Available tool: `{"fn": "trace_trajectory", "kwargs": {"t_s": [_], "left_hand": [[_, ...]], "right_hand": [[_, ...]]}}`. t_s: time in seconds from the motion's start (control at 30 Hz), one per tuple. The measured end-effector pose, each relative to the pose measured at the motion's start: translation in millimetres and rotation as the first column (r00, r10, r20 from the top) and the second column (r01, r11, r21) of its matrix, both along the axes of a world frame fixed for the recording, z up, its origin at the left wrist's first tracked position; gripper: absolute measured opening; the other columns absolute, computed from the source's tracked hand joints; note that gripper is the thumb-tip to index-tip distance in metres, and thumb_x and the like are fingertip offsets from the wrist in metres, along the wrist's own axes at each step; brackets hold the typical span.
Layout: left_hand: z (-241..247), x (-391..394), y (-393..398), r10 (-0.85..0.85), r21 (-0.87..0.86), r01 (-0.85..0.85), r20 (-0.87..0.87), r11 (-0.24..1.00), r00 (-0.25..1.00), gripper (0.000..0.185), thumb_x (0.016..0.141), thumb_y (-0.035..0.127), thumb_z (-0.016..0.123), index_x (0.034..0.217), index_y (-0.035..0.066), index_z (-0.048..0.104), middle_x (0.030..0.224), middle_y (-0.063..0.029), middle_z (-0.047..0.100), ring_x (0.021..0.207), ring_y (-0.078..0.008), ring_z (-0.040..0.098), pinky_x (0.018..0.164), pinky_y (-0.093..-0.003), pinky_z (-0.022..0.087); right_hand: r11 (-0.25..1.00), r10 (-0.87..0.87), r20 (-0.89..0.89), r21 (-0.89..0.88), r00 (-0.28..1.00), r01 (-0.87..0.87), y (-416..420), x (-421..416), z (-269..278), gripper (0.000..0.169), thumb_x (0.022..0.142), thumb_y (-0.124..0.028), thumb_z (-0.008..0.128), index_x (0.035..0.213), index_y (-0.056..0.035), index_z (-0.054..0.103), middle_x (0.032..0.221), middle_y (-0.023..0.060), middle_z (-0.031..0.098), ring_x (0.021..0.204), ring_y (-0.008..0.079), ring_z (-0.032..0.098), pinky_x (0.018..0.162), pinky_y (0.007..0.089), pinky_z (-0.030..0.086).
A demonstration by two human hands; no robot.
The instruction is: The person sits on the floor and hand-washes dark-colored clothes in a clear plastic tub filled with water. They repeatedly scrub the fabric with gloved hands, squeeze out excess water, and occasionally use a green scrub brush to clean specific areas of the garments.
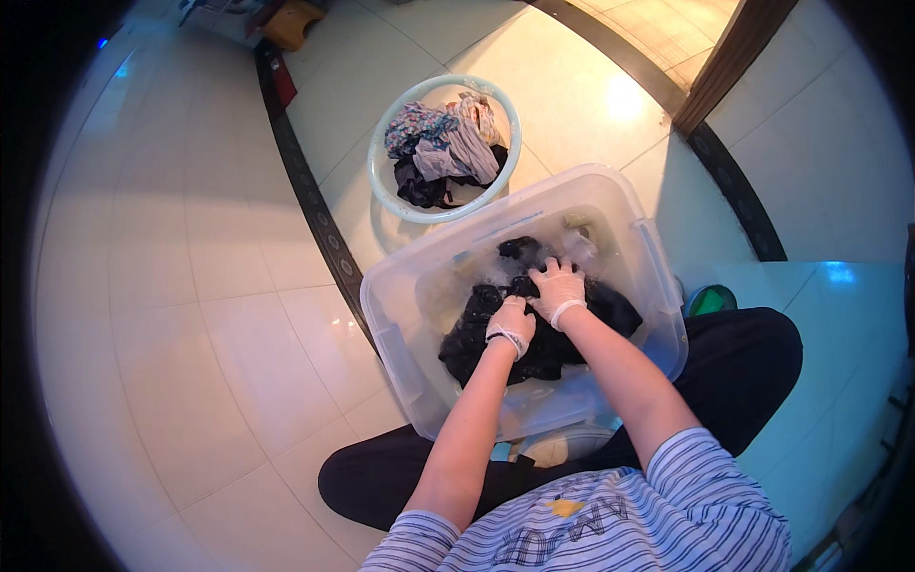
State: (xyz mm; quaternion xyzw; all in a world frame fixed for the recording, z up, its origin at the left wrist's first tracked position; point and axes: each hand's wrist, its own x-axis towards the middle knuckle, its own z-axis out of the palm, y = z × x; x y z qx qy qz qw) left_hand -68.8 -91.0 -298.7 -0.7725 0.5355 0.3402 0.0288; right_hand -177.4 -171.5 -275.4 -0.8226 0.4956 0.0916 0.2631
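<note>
A black wet garment (550, 347) lies in soapy water inside a clear plastic tub (411, 343) between my knees. Thin see-through gloves cover both hands. My left hand (510, 325) has its fingers curled into the black cloth near the middle of the tub. Just to its right and a little farther off, my right hand (559, 292) presses down on the same cloth with fingers spread; the fingertips are partly hidden. Whitish suds and a pale clump float by the tub's far right corner.
Beyond the tub, a light blue round basin (374, 168) holds crumpled clothes (457, 154), some patterned. A small round container (715, 297) with something green stands by my right knee. A brown wooden stool (293, 25) is at the far left, a door frame (729, 68) at the upper right.
</note>
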Motion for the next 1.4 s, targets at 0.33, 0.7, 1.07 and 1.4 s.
{"fn": "trace_trajectory", "kwargs": {"t_s": [0.33, 0.7, 1.07, 1.4], "left_hand": [[15.0, 28.2, -19.0, 0.580, 0.674, -0.676, -0.690, 0.297, -0.433, 0.051, 0.086, 0.047, 0.051, 0.119, 0.008, 0.052, 0.112, -0.0092, 0.058, 0.103, -0.0250, 0.054, 0.090, -0.0414, 0.044], [-6.9, 81.6, 18.6, 0.308, 0.492, -0.676, -0.871, 0.550, -0.383, 0.032, 0.089, 0.033, 0.047, 0.093, 0.005, 0.061, 0.090, -0.0096, 0.063, 0.084, -0.0221, 0.059, 0.076, -0.0350, 0.050], [149.6, 102.3, -0.5, 0.288, 0.370, -0.834, -0.920, 0.410, -0.267, 0.045, 0.091, 0.030, 0.030, 0.114, -0.001, 0.053, 0.112, -0.0169, 0.058, 0.104, -0.0309, 0.056, 0.092, -0.0445, 0.045], [49.4, 54.3, 44.1, 0.660, -0.486, -0.487, 0.291, 0.726, 0.693, 0.053, 0.071, 0.008, 0.056, 0.122, 0.001, 0.044, 0.125, -0.0218, 0.044, 0.118, -0.0361, 0.041, 0.096, -0.0404, 0.035]], "right_hand": [[0.981, -0.148, 0.254, -0.084, 0.956, 0.174, -2.0, 22.5, 23.4, 0.022, 0.064, -0.019, 0.063, 0.084, -0.0101, 0.066, 0.102, 0.0101, 0.055, 0.093, 0.0314, 0.055, 0.078, 0.0385, 0.048], [0.951, 0.145, 0.843, -0.263, 0.519, 0.161, 61.1, 47.3, 68.5, 0.024, 0.073, -0.032, 0.063, 0.067, -0.0093, 0.064, 0.073, 0.0104, 0.059, 0.064, 0.0272, 0.060, 0.056, 0.0372, 0.050], [0.821, -0.436, 0.646, 0.571, 0.626, -0.019, -33.4, 9.3, -11.0, 0.092, 0.069, -0.047, 0.071, 0.136, -0.0023, 0.026, 0.126, 0.0209, 0.045, 0.113, 0.0250, 0.048, 0.092, 0.0358, 0.040], [0.864, 0.411, -0.107, 0.362, 0.905, -0.350, -3.0, -7.2, 27.2, 0.059, 0.061, -0.042, 0.071, 0.111, -0.0145, 0.058, 0.109, 0.0090, 0.060, 0.106, 0.0245, 0.055, 0.092, 0.0413, 0.038]]}}
